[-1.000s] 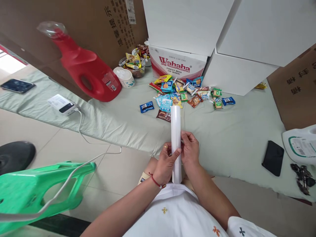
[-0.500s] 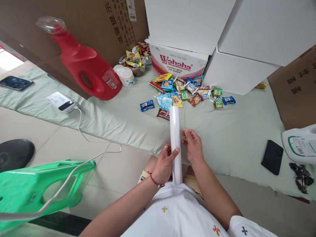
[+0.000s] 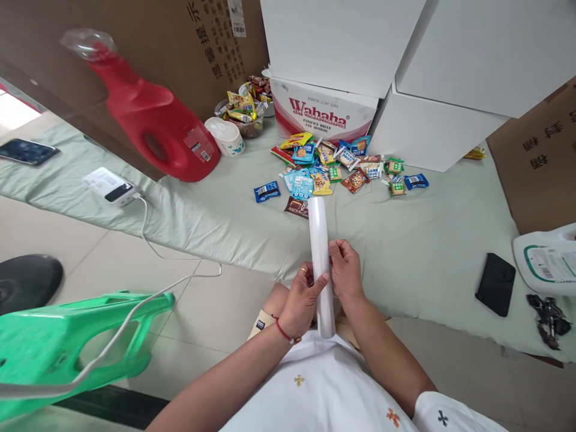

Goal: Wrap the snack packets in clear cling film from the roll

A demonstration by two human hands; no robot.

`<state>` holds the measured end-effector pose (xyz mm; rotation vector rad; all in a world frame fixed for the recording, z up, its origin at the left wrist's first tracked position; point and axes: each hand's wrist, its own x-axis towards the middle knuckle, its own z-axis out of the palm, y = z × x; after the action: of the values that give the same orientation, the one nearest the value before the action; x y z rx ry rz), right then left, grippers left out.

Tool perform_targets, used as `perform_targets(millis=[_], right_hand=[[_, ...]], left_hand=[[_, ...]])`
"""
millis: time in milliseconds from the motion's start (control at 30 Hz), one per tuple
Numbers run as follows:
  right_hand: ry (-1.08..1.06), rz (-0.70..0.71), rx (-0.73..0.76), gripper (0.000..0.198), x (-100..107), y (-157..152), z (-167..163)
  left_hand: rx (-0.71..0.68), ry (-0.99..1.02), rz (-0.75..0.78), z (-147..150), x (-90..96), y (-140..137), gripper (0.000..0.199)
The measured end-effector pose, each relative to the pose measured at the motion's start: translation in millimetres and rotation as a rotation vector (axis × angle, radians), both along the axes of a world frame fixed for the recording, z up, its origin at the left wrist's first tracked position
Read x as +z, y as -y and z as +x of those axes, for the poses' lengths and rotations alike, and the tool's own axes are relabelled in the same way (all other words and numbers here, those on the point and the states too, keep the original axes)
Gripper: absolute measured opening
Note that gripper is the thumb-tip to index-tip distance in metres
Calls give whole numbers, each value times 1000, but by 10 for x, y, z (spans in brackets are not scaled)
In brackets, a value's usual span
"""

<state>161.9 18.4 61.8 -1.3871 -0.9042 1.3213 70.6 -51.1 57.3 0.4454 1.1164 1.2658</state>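
A long roll of white, glossy plastic film [image 3: 318, 234] stands nearly upright in front of my body. My left hand [image 3: 303, 297] is wrapped around its lower half from the left, with the thumb across the front. On the right side of the roll, my right hand [image 3: 345, 267] has its fingers closed in a pinch at the film's edge; the fingertips are partly hidden. Just beyond the roll's top end lie a brown snack packet [image 3: 296, 206] and a heap of small wrapped snacks [image 3: 321, 162] on the pale green sheet [image 3: 418, 240].
Behind the snacks stand a Wahaha carton [image 3: 324, 111] and white boxes [image 3: 445, 132]. To the left are a red jug [image 3: 157, 126], a paper cup [image 3: 224, 137], a power bank [image 3: 108, 185] with its cable, and a green stool [image 3: 40, 330]. A black phone [image 3: 495, 285] and keys [image 3: 549, 321] lie right.
My right hand has moved left and slightly down, from beside the roll to touching its right edge. The roll has shifted slightly downward in my left hand's grip.
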Motion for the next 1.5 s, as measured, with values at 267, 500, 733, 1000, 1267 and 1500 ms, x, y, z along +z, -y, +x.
perform_targets(millis=[267,500,733,1000,1267,1500], right_hand=[[-118,-39,-61,39,27,11,50],[-178,-62,-49,35,78,93,72],[-29,31,45,33,15,62,126],[-19,14,29,35,-40,45,179],[-54,-68,106,40,198,71,284],[110,7,157,29,158,30,403]], left_hand=[[-20,145,-7,0,92,-28,42],[14,19,-3,15,51,-29,44],[-11,-106,21,-13,-30,10,41],[-20,0,8,-9,43,-5,41],[-28,9,-3,-30,59,-3,44],[-90,-171,18,-46,22,41,43]])
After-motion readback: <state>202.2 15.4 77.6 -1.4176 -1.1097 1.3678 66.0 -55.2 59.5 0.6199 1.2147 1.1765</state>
